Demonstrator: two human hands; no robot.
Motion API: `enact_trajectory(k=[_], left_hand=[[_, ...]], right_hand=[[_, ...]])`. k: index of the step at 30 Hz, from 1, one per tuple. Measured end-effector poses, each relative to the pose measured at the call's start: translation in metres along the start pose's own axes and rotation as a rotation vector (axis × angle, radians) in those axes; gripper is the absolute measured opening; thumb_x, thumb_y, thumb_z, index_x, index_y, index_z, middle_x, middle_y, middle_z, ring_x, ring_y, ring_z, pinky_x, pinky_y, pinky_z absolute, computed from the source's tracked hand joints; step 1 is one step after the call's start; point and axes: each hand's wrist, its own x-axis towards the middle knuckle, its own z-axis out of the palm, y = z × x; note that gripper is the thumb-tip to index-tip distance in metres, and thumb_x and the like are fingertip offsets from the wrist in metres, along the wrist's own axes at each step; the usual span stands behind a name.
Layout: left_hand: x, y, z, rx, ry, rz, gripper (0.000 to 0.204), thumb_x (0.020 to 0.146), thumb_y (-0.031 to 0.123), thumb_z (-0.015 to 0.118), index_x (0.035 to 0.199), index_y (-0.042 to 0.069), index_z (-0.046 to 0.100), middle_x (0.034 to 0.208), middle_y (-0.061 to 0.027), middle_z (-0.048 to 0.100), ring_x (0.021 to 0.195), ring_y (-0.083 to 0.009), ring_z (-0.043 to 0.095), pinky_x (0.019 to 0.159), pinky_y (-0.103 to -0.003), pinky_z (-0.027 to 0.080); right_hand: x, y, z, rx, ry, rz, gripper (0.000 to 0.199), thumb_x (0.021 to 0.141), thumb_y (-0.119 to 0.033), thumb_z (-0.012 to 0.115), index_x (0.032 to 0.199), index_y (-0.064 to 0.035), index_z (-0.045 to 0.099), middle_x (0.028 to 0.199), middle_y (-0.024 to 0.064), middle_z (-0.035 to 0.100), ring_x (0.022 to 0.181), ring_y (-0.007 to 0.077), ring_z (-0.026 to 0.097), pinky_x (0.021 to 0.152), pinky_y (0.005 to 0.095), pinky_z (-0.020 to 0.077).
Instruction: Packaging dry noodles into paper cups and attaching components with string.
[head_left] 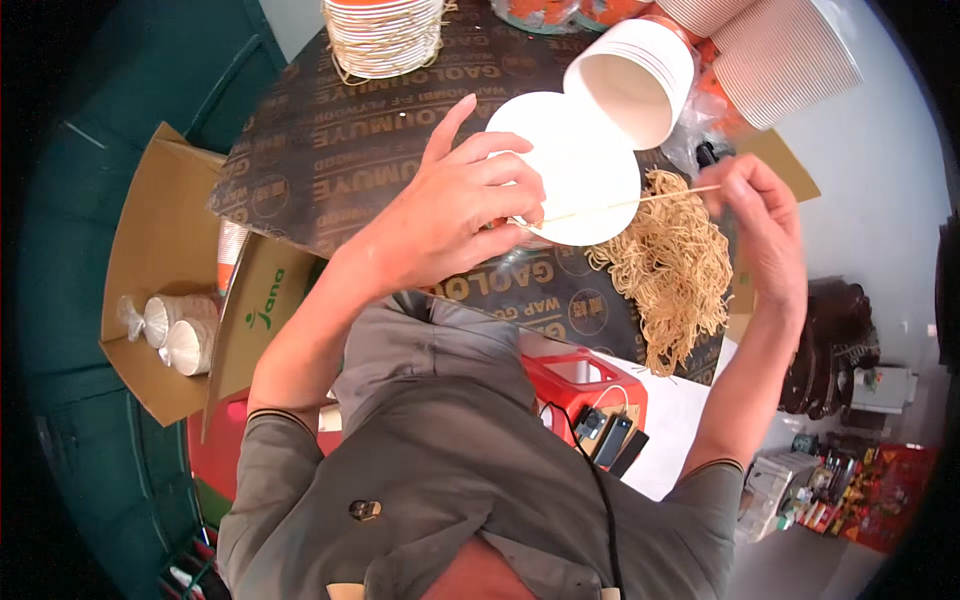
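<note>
A round white paper tub (575, 150) lies tilted on the table in front of me, its pale circular face turned up; its side is mostly hidden. Over its left edge is my left hand (470, 195), thumb and fingertips pinched at the near rim on a thin tan cord, one finger raised. The cord (655, 198) runs taut across the tub's face to the right. Its far end is pinched in my right hand (765, 215), slightly blurred, above and beside a loose heap of tan cords (685, 275).
Behind stands a cord-wrapped stack of tubs (385, 35). An open-mouthed white tub (635, 90) and more stacked tubs (785, 60) lie at back right. The dark table (370, 140) has a rounded edge. A cardboard box (165, 250) with bagged tubs is left; a red stool (580, 375) stands below.
</note>
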Motion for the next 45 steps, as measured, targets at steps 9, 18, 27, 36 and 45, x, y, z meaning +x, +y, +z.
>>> enact_trajectory(k=[9,18,27,36,45], left_hand=[[0.003,-0.040,-0.048,0.085,-0.166,0.065,0.015,0.093,0.004,0.072,0.100,0.016,0.075,0.143,-0.0037,0.067,0.160,-0.0332,0.044,0.139,-0.062,0.016],[0.004,-0.075,-0.085,0.044,-0.205,0.063,0.030,0.086,-0.011,0.063,0.102,0.010,0.077,0.147,-0.0056,0.069,0.161,-0.0369,0.043,0.137,-0.055,0.027],[0.045,0.009,-0.074,-0.545,-0.113,-0.220,0.039,0.106,0.017,0.075,0.142,0.002,0.068,0.136,-0.0115,0.075,0.127,-0.0232,0.070,0.109,-0.038,0.055],[0.076,0.009,-0.071,-0.975,-0.066,-0.300,0.031,0.116,0.027,0.063,0.115,-0.002,0.074,0.073,0.0056,0.056,0.064,-0.0041,0.053,0.063,-0.024,0.045],[0.116,-0.032,-0.064,-0.539,-0.044,-0.281,0.027,0.109,0.028,0.073,0.106,0.002,0.077,0.078,0.0068,0.061,0.071,-0.0006,0.053,0.063,-0.022,0.042]], right_hand=[[0.000,0.000,-0.036,0.156,-0.167,0.035,0.029,0.111,-0.030,0.069,0.097,-0.0074,0.059,0.073,-0.0008,0.052,0.072,0.0154,0.058,0.074,0.0312,0.0501],[-0.009,0.012,-0.029,0.197,-0.227,0.110,0.031,0.105,-0.030,0.079,0.103,-0.0020,0.067,0.078,0.0041,0.064,0.065,0.0123,0.062,0.062,0.0308,0.0547],[0.005,-0.035,0.018,0.306,-0.133,0.011,0.024,0.115,-0.023,0.064,0.111,0.0004,0.067,0.072,0.0026,0.061,0.053,0.0097,0.054,0.051,0.0245,0.0473],[0.026,-0.023,0.014,0.123,-0.163,0.126,0.016,0.113,-0.014,0.069,0.119,-0.0003,0.076,0.081,-0.0021,0.069,0.067,0.0032,0.061,0.058,0.0199,0.0488],[0.037,0.038,0.035,-0.084,-0.086,-0.007,0.013,0.104,-0.014,0.082,0.108,-0.0021,0.081,0.095,-0.0042,0.074,0.087,0.0047,0.063,0.080,0.0235,0.0498]])
